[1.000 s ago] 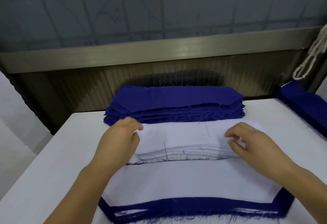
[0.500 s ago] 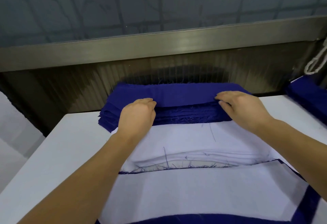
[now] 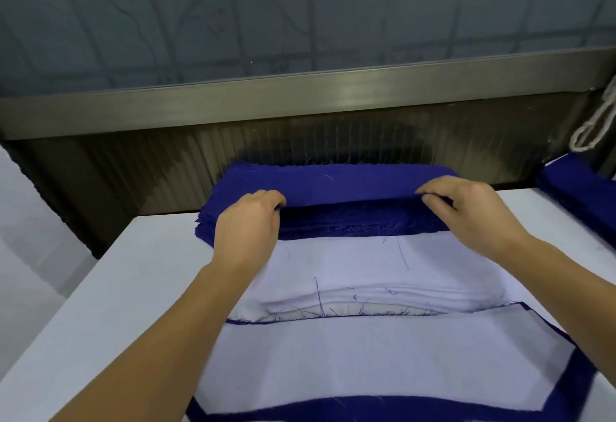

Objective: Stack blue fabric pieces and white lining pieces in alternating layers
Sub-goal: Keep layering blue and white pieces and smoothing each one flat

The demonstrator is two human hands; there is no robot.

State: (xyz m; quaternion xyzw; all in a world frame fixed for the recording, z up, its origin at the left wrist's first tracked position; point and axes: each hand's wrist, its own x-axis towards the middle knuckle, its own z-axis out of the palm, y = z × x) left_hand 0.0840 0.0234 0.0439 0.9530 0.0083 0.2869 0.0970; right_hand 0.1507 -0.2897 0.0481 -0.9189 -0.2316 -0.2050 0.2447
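Both hands are reaching fwd to the stack of deep-blue cut fabric pieces at the far edge of the white table. The stack's long axis is running left-right, across the person. Left hand is pinching the top blue piece near its left end, fingers curled; right hand is pinching nr the right end. Its near edge is lifting. The layered pile w/ white lining piece on top is lying nearer the person, so the piece prob. needs pulling back toward the body.
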